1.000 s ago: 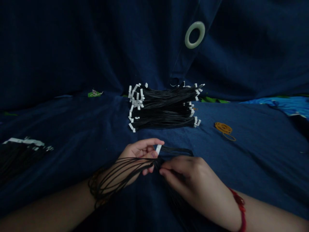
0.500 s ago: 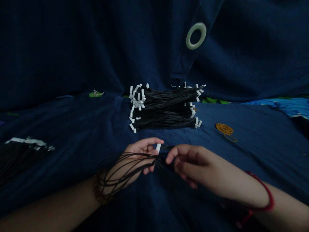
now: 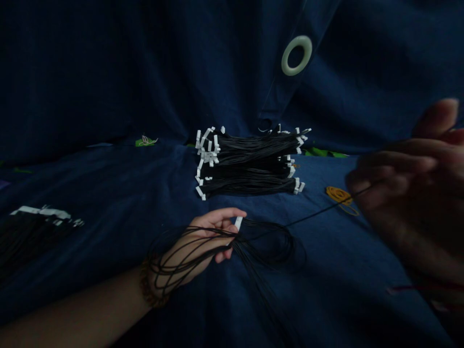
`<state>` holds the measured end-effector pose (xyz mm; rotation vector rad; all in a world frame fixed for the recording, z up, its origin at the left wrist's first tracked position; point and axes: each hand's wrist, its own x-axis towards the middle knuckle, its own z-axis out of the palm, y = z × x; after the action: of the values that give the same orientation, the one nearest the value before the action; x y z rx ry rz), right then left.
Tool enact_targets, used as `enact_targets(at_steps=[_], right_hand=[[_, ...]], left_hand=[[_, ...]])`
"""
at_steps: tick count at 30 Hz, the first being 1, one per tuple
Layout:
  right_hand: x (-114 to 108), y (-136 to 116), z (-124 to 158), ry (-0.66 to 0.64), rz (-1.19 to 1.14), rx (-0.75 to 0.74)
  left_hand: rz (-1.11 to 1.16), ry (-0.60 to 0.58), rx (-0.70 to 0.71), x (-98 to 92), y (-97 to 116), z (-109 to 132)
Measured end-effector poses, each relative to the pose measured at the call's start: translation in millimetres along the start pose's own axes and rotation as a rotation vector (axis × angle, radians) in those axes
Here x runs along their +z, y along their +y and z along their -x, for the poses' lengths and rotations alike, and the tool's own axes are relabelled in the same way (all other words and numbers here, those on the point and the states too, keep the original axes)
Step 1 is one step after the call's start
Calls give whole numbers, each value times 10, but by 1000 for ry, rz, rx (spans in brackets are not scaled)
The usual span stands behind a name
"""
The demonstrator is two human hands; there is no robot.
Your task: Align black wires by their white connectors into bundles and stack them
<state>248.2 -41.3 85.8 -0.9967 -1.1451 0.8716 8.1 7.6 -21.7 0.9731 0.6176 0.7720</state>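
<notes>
Head view, dim and blue. Left hand (image 3: 212, 232) low at near centre, fingers curled shut around a bunch of thin black cords (image 3: 241, 239), a white plastic connector (image 3: 238, 223) poking out just past the fingertips. Loose loops of cord draped back across the wrist, more spilling down onto the dark blue cloth (image 3: 344, 295) and sagging in a soft coil just right of the fist. Right hand (image 3: 402, 179) up at the far right, blurred with motion, fingers curled but not clenched, a single strand (image 3: 319, 214) running from the coil up to the fingertips; blur too heavy to tell whether that strand is pinched. Light, limp stuff by the look of it, quick to tangle, with no stiffness to lean on; safest hold at the connector end or the tight gathered bunch, not out along the slack loops. Connectors small and thin, probably fragile under a hard squeeze. Further off at centre, a stacked pile of black cord bundles (image 3: 248, 164) with white tips at both ends; off left, a dark heap of cords (image 3: 39, 227); right of the stack, orange rubber bands (image 3: 339, 195); up top, a pale plastic grommet (image 3: 296, 55) in the hanging fabric.
</notes>
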Motion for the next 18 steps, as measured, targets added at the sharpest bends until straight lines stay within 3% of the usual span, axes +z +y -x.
enact_targets(at_steps=[2,5,7,11,18], right_hand=[[13,-39,46,-75,66,18],[130,-19,150,-410,235,154],[246,41,237,-585,474,198],[402,190,390,-611,925,-21],[385,278,452,-602,1037,-159]], left_hand=[[11,-27,-11,-13,-2,-15],[34,-124,-21,-48,-4,-45],[45,-161,-27,-47,0,-43],[49,-58,0,45,38,41],[106,-44,-43,155,136,146]])
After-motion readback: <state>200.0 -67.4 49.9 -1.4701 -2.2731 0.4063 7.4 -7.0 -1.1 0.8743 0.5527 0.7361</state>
